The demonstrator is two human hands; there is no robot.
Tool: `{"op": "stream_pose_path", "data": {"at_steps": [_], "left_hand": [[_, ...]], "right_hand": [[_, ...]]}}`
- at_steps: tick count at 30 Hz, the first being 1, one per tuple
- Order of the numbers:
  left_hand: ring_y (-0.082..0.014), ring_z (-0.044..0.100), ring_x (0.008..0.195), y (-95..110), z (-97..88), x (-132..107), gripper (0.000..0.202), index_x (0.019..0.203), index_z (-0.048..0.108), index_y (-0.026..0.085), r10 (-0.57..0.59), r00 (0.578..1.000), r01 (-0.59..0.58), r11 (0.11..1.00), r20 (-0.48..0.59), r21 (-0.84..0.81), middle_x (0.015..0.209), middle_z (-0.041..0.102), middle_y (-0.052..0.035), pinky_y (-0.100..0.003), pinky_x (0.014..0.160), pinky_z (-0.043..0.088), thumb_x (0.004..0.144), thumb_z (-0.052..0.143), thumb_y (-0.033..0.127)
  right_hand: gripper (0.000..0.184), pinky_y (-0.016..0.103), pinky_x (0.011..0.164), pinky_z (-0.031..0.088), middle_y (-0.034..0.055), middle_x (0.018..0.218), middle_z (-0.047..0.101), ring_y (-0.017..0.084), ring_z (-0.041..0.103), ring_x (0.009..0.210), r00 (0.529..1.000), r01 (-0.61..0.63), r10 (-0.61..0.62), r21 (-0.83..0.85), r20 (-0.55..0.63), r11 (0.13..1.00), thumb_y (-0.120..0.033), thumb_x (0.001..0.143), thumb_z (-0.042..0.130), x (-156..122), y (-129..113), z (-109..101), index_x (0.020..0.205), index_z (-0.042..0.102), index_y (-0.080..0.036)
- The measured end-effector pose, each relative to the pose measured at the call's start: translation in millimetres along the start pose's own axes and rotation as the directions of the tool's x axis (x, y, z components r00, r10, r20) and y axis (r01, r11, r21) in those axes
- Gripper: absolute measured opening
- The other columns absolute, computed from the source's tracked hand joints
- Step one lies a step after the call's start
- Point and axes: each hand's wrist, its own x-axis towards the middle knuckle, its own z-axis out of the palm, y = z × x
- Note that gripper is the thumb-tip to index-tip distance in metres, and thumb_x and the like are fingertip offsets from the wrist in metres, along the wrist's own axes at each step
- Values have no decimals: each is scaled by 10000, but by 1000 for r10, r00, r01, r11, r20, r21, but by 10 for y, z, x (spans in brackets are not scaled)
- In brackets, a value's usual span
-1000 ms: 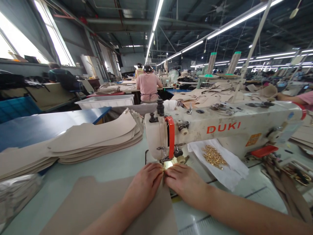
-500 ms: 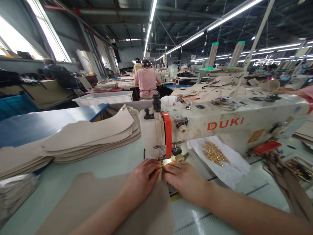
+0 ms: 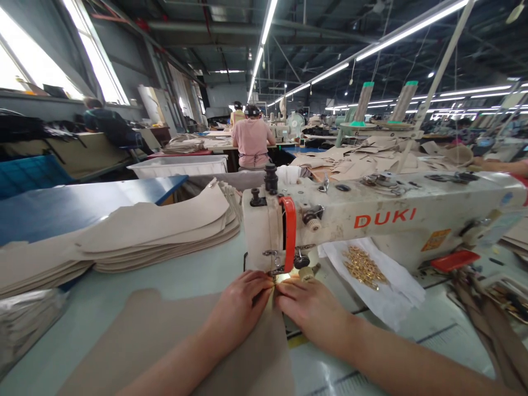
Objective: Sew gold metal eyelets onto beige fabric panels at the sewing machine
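A white sewing machine (image 3: 330, 212) with red DUKI lettering stands in front of me, its needle area lit by a small lamp. On the table below lies a large taupe fabric piece (image 3: 181, 324), its far corner running up to the needle. My left hand (image 3: 243, 300) rests over this piece, thumb and fingers pinched on its edge by the presser foot. My right hand (image 3: 309, 305) is just right of the needle, fingertips pressed together and almost meeting the left ones. Whatever small thing lies between the right fingertips is hidden.
Left of the machine lies a stack of cut fabric pieces (image 3: 160, 231). Small gold metal parts (image 3: 363, 267) sit on a white cloth (image 3: 396, 297) under the machine arm. A red tray (image 3: 455, 260) is at the right. Farther off, a person in pink (image 3: 252, 137) sits facing away.
The view has shifted slightly, so the machine and background sit a little lower and more to the right. Both hands keep their pinch at the needle.
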Motion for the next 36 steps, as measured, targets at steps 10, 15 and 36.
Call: {"op": "stream_pose_path", "data": {"at_steps": [10, 15, 36], "left_hand": [[-164, 650, 851, 27, -19, 7, 205, 827, 689, 196, -22, 999, 22, 1000, 31, 3, 873, 714, -46, -293, 791, 546, 843, 490, 150], [-182, 640, 934, 71, -43, -51, 223, 918, 694, 190, 12, 998, -16, 998, 60, 63, 960, 714, -66, -328, 856, 541, 857, 483, 155], [-200, 587, 1138, 148, -41, -171, 348, 1135, 631, 136, -72, 979, 21, 966, 190, 256, 1220, 644, -101, -366, 1002, 454, 911, 383, 232]], "right_hand": [[58, 309, 874, 413, 54, 971, 644, 182, 552, 973, 1000, 0, 0, -12, -30, 1000, -151, 882, 555, 15, -7, -12, 916, 601, -161], [106, 305, 919, 390, 46, 966, 647, 170, 558, 967, 995, 22, -23, -12, -100, 1000, -183, 919, 508, -25, -13, 2, 905, 612, -166], [95, 284, 898, 389, 26, 955, 652, 164, 563, 927, 990, 128, -128, -10, -54, 992, -205, 914, 522, -67, -4, -16, 892, 605, -165]]}}
